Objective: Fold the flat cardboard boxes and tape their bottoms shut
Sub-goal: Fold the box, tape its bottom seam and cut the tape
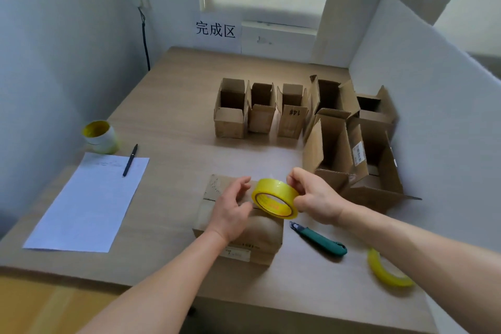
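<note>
- Wooden table [173,106]: the work surface, everything sits on it.
- Assembled boxes [260,108]: a cluster standing mouths-up at back and right, top flaps open. Judged finished and parked.
- Paper sheet [86,203]: lies flat at left, well apart from the work.
- Current box [254,236]: at the near edge in front of the person, flaps-side up, flaps folded shut with the seam visible. No tape strip can be made out on it. Folding looks done, taping is the step in hand.
- Left hand [230,209]: over the box top, fingers curled just beside the roll. Cannot tell if it pinches a tape end or holds nothing.
- Right hand [314,198]: pinches the yellow tape roll [275,198] by the rim, tilted over the box's right edge.
- Green utility knife [320,241]: just right of the box, blade end toward it.
- Spare tape roll [385,274]: near right, partly behind the forearm.
- Pen [130,160]: on the sheet's top corner.
- Next, as a judgement: free the tape end, stick it past the seam, draw the roll along it, then cut with the knife.
</note>
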### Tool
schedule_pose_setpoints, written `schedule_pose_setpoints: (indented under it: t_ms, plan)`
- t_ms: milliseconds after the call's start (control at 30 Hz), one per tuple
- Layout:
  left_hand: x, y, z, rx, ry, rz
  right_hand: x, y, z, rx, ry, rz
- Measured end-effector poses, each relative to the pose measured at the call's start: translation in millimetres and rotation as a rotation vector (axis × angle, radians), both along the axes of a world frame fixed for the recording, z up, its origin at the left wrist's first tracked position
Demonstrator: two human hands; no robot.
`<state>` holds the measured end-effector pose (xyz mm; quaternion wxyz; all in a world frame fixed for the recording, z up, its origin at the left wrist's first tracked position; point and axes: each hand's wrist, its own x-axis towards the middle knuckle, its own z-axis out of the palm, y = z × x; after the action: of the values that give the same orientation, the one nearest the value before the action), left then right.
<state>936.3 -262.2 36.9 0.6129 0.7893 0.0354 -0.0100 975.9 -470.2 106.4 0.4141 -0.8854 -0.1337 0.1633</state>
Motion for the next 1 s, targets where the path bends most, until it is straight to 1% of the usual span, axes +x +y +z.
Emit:
schedule_pose_setpoints:
  t_ms: [100,200,333,433,533,667,800,867,933,1000]
  plan:
    - [3.5,7.2,9.4,-0.168,0.053,0.001,-3.6,13.5,-4.9,-0.056,0.017,0.006]
    - [13.3,10.8,23.3,-0.242,0.126,-0.052,-5.9,22.2,-3.4,-0.104,0.014,0.039]
    - [27.3,14.4,44.0,-0.257,0.229,-0.181,0.0,32.6,2.3,-0.119,0.057,0.089]
    - [31.9,20.6,49.6,-0.251,0.232,-0.222,4.2,41.8,8.1,-0.139,0.085,0.145]
    - [32.7,25.5,48.7,-0.271,0.223,-0.146,7.7,47.7,11.6,-0.175,0.080,0.189]
    - [33.2,27.7,43.0,-0.274,0.186,-0.007,12.3,52.2,15.9,-0.216,0.068,0.193]
    - [32.3,27.3,35.2,-0.263,0.137,0.204,6.1,53.3,9.6,-0.110,0.161,0.121]
    - [33.3,25.9,32.6,-0.225,0.112,0.283,0.7,55.6,-1.4,-0.150,0.097,0.053]
    - [33.4,25.3,28.5,-0.185,0.087,0.323,-3.7,59.4,-12.6,-0.198,-0.042,-0.044]
    - [31.7,26.9,24.9,-0.192,0.104,0.341,-5.6,61.7,-18.8,-0.152,-0.149,-0.137]
